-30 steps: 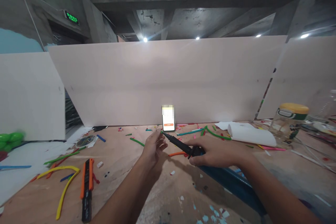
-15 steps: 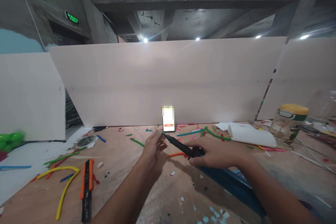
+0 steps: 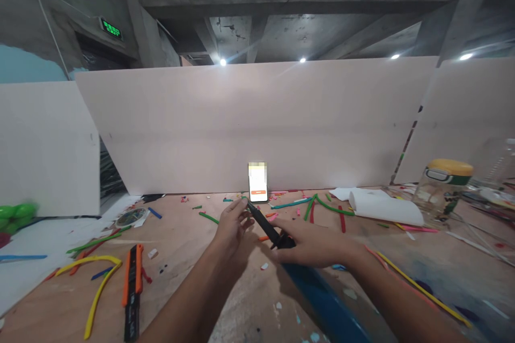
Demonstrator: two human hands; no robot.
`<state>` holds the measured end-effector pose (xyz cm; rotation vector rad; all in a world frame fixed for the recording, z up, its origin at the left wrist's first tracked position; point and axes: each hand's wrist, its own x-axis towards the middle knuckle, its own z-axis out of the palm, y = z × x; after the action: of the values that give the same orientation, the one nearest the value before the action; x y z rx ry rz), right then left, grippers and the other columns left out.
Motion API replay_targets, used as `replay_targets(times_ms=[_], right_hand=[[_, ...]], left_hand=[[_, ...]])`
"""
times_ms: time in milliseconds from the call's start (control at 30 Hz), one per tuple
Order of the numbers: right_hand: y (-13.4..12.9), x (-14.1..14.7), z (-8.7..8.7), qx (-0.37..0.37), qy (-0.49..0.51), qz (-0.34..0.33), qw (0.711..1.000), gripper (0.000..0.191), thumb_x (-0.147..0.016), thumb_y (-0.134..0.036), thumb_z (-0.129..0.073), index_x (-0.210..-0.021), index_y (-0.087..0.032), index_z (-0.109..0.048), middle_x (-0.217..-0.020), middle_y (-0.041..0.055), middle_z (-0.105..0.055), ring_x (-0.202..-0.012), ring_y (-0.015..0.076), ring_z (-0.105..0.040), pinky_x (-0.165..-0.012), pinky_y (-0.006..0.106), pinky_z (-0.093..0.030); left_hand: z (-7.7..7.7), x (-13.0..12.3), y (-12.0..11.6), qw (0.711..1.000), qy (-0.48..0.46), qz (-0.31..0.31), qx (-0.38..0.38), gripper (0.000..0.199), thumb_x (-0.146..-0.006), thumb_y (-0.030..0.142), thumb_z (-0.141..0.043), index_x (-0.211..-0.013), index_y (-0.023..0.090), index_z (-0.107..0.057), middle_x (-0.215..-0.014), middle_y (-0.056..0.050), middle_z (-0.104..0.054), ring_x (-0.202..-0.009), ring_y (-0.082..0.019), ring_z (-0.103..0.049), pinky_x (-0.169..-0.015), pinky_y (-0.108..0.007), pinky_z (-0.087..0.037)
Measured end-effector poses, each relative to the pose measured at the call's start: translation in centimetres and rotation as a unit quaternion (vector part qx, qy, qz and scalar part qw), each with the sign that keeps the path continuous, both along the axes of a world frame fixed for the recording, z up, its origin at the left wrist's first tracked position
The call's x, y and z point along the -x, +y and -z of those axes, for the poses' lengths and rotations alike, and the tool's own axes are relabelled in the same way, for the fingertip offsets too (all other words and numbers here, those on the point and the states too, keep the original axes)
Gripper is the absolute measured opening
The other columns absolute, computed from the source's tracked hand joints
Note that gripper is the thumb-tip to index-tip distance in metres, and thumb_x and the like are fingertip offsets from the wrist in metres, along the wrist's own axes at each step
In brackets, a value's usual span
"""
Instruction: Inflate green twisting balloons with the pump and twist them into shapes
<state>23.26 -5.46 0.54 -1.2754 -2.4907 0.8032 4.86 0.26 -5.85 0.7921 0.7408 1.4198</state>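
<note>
In my right hand (image 3: 309, 241) is a balloon pump (image 3: 317, 295) with a blue barrel and a tapered black nozzle. The fingers wrap round the black end, and the barrel slants down toward the lower right. My left hand (image 3: 232, 225) has its fingertips pinched at the nozzle's tip. A speck of green shows there, apparently the neck of a green balloon; the rest of it is hidden by the hand. Just behind the fingertips, a lit phone (image 3: 258, 182) leans upright against the white board (image 3: 249, 118).
Limp balloons lie about the table, including a yellow one (image 3: 100, 289) and a green one (image 3: 330, 206). An orange-black utility knife (image 3: 132, 289) lies at left. At right are a paper roll (image 3: 386, 209) and a yellow-lidded jar (image 3: 442, 187). Green inflated balloons (image 3: 16, 216) sit far left.
My right hand and the pump have shifted left and slightly down, and the pump points more steeply. The nozzle tip stays at my left fingertips; my left hand has barely moved.
</note>
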Motion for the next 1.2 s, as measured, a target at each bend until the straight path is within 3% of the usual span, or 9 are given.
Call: replay_targets(times_ms=[200, 367, 467, 667, 800, 900, 1000, 1100, 1200], right_hand=[[-0.8, 2.2, -0.1, 0.091, 0.129, -0.026, 0.987, 0.044, -0.087, -0.054, -0.043, -0.114, -0.020, -0.053, -0.102, 0.0083, -0.062, -0.089, 0.0211, -0.059, -0.075, 0.034, -0.047], [-0.8, 3.4, -1.0, 0.199, 0.365, -0.048, 0.908, 0.054, -0.088, -0.063, -0.032, -0.115, -0.021, -0.054, -0.114, 0.0107, -0.058, -0.102, 0.0217, -0.057, -0.088, 0.041, -0.045], [-0.3, 4.4, -1.4, 0.196, 0.424, -0.092, 0.880, 0.058, -0.087, -0.065, -0.030, -0.121, -0.024, -0.053, -0.122, 0.0101, -0.055, -0.113, 0.0219, -0.051, -0.097, 0.042, -0.037], [1.0, 6.5, -2.9, 0.288, 0.520, -0.133, 0.793, 0.078, -0.081, -0.076, -0.016, -0.114, -0.021, -0.060, -0.096, 0.0077, -0.068, -0.097, 0.0235, -0.059, -0.088, 0.040, -0.043], [0.8, 6.5, -5.1, 0.227, 0.605, -0.091, 0.758, 0.056, -0.084, -0.066, -0.036, -0.117, -0.026, -0.057, -0.115, 0.0059, -0.064, -0.108, 0.0233, -0.057, -0.090, 0.038, -0.045], [0.4, 6.0, -6.6, 0.126, 0.626, -0.094, 0.764, 0.028, -0.085, -0.045, -0.054, -0.105, -0.027, -0.061, -0.117, 0.0034, -0.064, -0.113, 0.0213, -0.054, -0.095, 0.038, -0.043], [0.0, 5.7, -7.8, 0.017, 0.594, -0.081, 0.800, 0.018, -0.085, -0.037, -0.057, -0.092, -0.022, -0.066, -0.103, 0.0040, -0.068, -0.103, 0.0191, -0.060, -0.092, 0.036, -0.045], [-0.7, 5.2, -8.9, -0.045, 0.523, -0.048, 0.850, 0.018, -0.085, -0.035, -0.058, -0.091, -0.021, -0.068, -0.094, 0.0035, -0.069, -0.082, 0.0150, -0.064, -0.073, 0.029, -0.051], [-1.3, 4.5, -9.6, -0.041, 0.449, -0.044, 0.891, 0.024, -0.086, -0.039, -0.055, -0.097, -0.022, -0.066, -0.093, 0.0031, -0.066, -0.052, 0.0085, -0.057, -0.048, 0.023, -0.047]], left_hand=[[-4.3, 0.9, -1.6, 0.999, -0.006, 0.043, -0.013, 0.025, -0.062, 0.032, -0.077, -0.074, 0.014, -0.067, -0.069, -0.001, -0.063, -0.061, -0.011, -0.057, -0.057, -0.021, -0.044], [-8.9, 0.9, -5.1, 0.992, 0.045, 0.057, -0.105, 0.024, -0.063, 0.031, -0.077, -0.074, 0.011, -0.069, -0.069, -0.004, -0.063, -0.062, -0.011, -0.055, -0.060, -0.021, -0.044], [-10.8, 1.3, -7.4, 0.978, 0.108, 0.018, -0.180, 0.019, -0.070, 0.031, -0.072, -0.072, 0.012, -0.069, -0.068, -0.003, -0.062, -0.065, -0.012, -0.056, -0.062, -0.020, -0.045], [-11.5, 0.7, -9.7, 0.968, 0.120, 0.089, -0.202, 0.018, -0.076, 0.032, -0.067, -0.079, 0.015, -0.068, -0.074, -0.006, -0.066, -0.066, -0.016, -0.060, -0.062, -0.026, -0.050], [-11.3, -0.2, -9.6, 0.979, 0.044, 0.112, -0.167, 0.018, -0.074, 0.031, -0.069, -0.081, 0.015, -0.066, -0.071, -0.004, -0.065, -0.064, -0.016, -0.062, -0.063, -0.028, -0.053], [-11.1, -0.5, -9.2, 0.983, 0.014, 0.118, -0.141, 0.017, -0.077, 0.031, -0.066, -0.081, 0.015, -0.064, -0.070, -0.004, -0.064, -0.063, -0.016, -0.062, -0.062, -0.030, -0.054], [-10.8, -0.5, -8.9, 0.982, -0.010, 0.127, -0.139, 0.017, -0.079, 0.032, -0.064, -0.082, 0.015, -0.064, -0.071, -0.003, -0.063, -0.064, -0.015, -0.061, -0.063, -0.030, -0.054], [-10.7, -0.7, -9.1, 0.980, -0.022, 0.140, -0.139, 0.018, -0.081, 0.032, -0.062, -0.082, 0.014, -0.064, -0.070, -0.003, -0.062, -0.063, -0.014, -0.060, -0.064, -0.029, -0.054], [-10.7, -0.9, -9.4, 0.980, -0.025, 0.144, -0.133, 0.019, -0.081, 0.033, -0.062, -0.082, 0.014, -0.065, -0.070, -0.003, -0.061, -0.062, -0.014, -0.059, -0.065, -0.030, -0.053]])
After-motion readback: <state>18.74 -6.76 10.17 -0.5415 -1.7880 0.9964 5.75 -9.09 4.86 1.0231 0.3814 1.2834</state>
